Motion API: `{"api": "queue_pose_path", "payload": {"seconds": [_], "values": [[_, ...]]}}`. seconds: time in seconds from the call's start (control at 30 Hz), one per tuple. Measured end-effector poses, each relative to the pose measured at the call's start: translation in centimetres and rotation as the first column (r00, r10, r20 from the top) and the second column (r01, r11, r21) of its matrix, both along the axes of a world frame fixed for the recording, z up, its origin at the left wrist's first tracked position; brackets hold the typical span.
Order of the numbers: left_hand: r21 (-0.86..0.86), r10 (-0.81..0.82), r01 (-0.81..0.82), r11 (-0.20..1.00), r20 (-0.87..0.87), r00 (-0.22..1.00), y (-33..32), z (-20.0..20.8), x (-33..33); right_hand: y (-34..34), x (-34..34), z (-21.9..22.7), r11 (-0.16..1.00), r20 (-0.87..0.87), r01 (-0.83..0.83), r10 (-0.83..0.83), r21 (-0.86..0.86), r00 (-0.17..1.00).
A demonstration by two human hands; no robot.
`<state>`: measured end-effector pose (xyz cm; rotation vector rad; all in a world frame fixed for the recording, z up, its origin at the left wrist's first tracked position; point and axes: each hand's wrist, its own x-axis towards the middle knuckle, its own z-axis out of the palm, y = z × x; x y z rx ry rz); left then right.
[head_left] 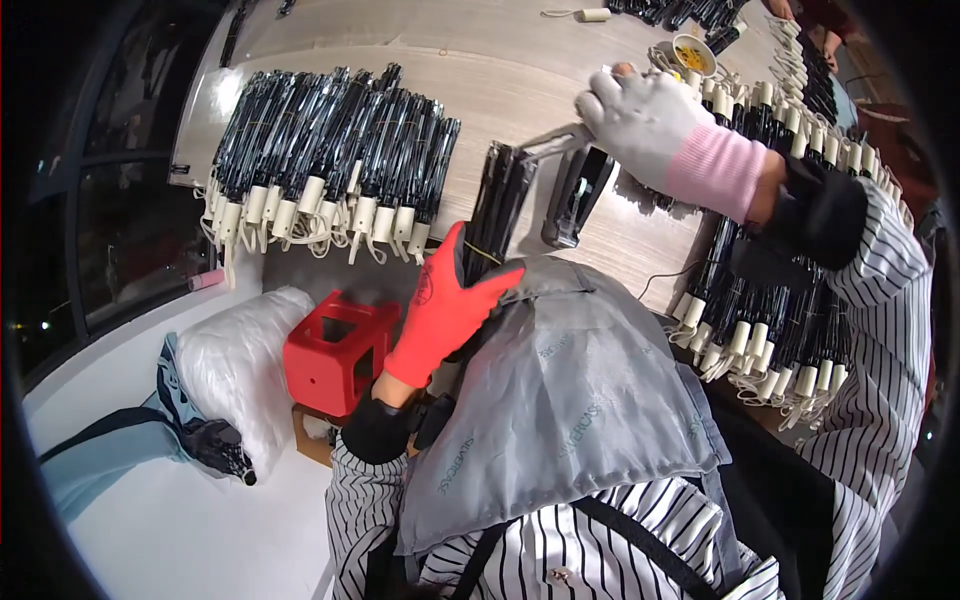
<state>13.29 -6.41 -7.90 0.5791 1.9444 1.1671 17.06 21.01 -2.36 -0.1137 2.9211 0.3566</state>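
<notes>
My left hand, in a red glove with dark fingertips, is closed round a folded black umbrella frame standing over my lap. Its thumb and forefinger show on either side of the ribs; the lower end is hidden by the hand and apron. From the frame's top a grey strip runs across to my right hand. That hand, in a white glove with a pink cuff, is curled at the strip's far end, its fingertips partly hidden. Just below it on the table lies a black stapler-shaped device.
Many umbrella frames with white handles and cord loops lie in a row at left and a pile at right. A small bowl holds yellow bits. A red plastic box stands lower left. Another person's hand shows far right.
</notes>
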Motion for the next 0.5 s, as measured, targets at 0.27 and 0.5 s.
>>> {"api": "queue_pose_path", "payload": {"seconds": [0.27, 0.5], "values": [[0.051, 0.209, -0.236, 0.971, 0.307, 0.928, 1.7, -1.3, -4.7, 6.1, -5.8, -4.5, 0.923, -0.286, -0.286, 0.211, -0.256, 0.935], [0.19, 0.2, -0.484, 0.854, 0.739, 0.643, 1.9, -2.1, -8.2, 3.0, 0.1, -2.8, 0.41, 0.547, 0.694, -0.429, -0.592, 0.719]]}}
